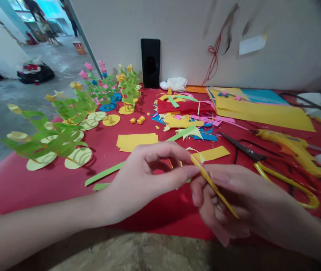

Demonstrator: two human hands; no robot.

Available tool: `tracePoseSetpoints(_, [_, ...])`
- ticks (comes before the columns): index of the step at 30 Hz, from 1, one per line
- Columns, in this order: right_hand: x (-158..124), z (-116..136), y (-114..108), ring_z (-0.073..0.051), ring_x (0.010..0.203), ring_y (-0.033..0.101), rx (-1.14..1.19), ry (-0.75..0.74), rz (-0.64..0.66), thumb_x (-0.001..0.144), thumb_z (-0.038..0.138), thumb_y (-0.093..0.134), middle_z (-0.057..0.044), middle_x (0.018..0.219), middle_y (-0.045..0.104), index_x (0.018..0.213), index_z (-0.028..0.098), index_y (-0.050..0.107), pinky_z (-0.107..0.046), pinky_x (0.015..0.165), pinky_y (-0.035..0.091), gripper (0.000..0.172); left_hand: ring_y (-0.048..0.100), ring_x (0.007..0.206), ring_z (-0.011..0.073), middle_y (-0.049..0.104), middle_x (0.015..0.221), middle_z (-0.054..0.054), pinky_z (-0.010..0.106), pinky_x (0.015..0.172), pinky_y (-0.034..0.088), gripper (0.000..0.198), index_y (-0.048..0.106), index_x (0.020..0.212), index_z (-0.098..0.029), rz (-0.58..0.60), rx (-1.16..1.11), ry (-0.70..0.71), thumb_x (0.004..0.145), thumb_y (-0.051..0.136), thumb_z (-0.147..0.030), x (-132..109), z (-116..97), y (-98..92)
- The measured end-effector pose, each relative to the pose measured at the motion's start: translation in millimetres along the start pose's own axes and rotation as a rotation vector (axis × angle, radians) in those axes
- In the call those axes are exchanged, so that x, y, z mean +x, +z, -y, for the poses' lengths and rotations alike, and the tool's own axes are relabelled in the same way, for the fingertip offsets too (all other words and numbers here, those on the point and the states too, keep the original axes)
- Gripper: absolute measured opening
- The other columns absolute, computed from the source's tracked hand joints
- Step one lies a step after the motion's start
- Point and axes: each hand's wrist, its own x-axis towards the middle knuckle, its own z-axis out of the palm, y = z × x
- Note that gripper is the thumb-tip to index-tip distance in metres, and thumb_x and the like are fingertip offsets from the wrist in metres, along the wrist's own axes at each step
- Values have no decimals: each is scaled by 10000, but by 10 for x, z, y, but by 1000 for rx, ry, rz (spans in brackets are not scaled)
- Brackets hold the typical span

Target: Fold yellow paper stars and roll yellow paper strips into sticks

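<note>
A narrow yellow paper strip [215,188] slants between my two hands above the front of the red table. My left hand [146,177] pinches its upper end between thumb and fingertips. The thumb and fingers of my right hand [233,195] are closed on the strip just below that, its lower end sticking out past them. Behind my left hand lie yellow paper rectangles [136,142] and a green strip [105,174]. Another yellow piece [215,153] rests beyond the fingertips. Small folded yellow stars [138,120] sit farther back.
Paper plants [56,139] on round bases stand at the left. Paper scraps [185,116] pile up at the centre back. Scissors [252,154] and a yellow glue gun [292,146] lie right. A black phone [150,64] leans on the wall.
</note>
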Motion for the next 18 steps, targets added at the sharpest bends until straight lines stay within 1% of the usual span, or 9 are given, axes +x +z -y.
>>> tracePoseSetpoints(1, [5, -3, 1, -38, 380, 344, -37, -19, -23, 866, 361, 355, -5, 532, 568, 765, 144, 587, -167, 386, 249, 334, 553, 640, 94, 596, 711, -30, 188, 585, 479, 22, 607, 723, -205, 3, 5, 4, 728, 628, -211, 0, 1, 2])
tracePoseSetpoints(4, [11, 3, 16, -33, 381, 354, -114, -18, -66, 873, 336, 360, 16, 509, 556, 710, 153, 575, -165, 393, 253, 326, 545, 639, 84, 597, 709, -37, 170, 567, 464, 34, 608, 702, -205, 1, 28, 33, 725, 631, -195, -9, -5, 8])
tracePoseSetpoints(8, [3, 9, 19, -42, 398, 386, -162, -55, -84, 876, 306, 356, 35, 492, 527, 655, 162, 551, -182, 416, 268, 328, 554, 655, 81, 624, 720, -36, 150, 576, 461, 26, 641, 730, -208, -2, 36, 52, 726, 628, -186, -21, -26, 4])
tracePoseSetpoints(11, [8, 3, -3, -45, 398, 388, -169, -104, -83, 872, 293, 367, 32, 493, 526, 659, 162, 545, -175, 400, 265, 306, 554, 652, 69, 639, 734, -51, 126, 575, 460, 56, 660, 748, -232, -30, 12, 27, 723, 630, -193, -17, -28, 2])
tracePoseSetpoints(14, [28, 11, -2, -38, 379, 346, -214, -148, -95, 865, 291, 379, 32, 475, 513, 663, 159, 540, -156, 365, 241, 289, 558, 649, 61, 651, 736, -72, 112, 575, 460, 73, 667, 750, -263, -41, -2, 0, 722, 632, -205, -13, -11, 5])
tracePoseSetpoints(17, [42, 34, 42, -31, 363, 287, -306, -152, -172, 861, 268, 369, 40, 459, 497, 636, 160, 516, -150, 346, 204, 290, 568, 667, 65, 656, 731, -81, 115, 586, 461, 89, 666, 749, -269, -60, 40, 21, 710, 643, -193, -17, 5, 8])
tracePoseSetpoints(18, [43, 41, 59, -30, 366, 292, -348, -158, -200, 860, 256, 365, 40, 460, 499, 628, 160, 512, -149, 348, 210, 291, 568, 663, 66, 653, 724, -79, 117, 580, 460, 83, 664, 740, -262, -64, 61, 31, 708, 644, -188, -18, 6, 7])
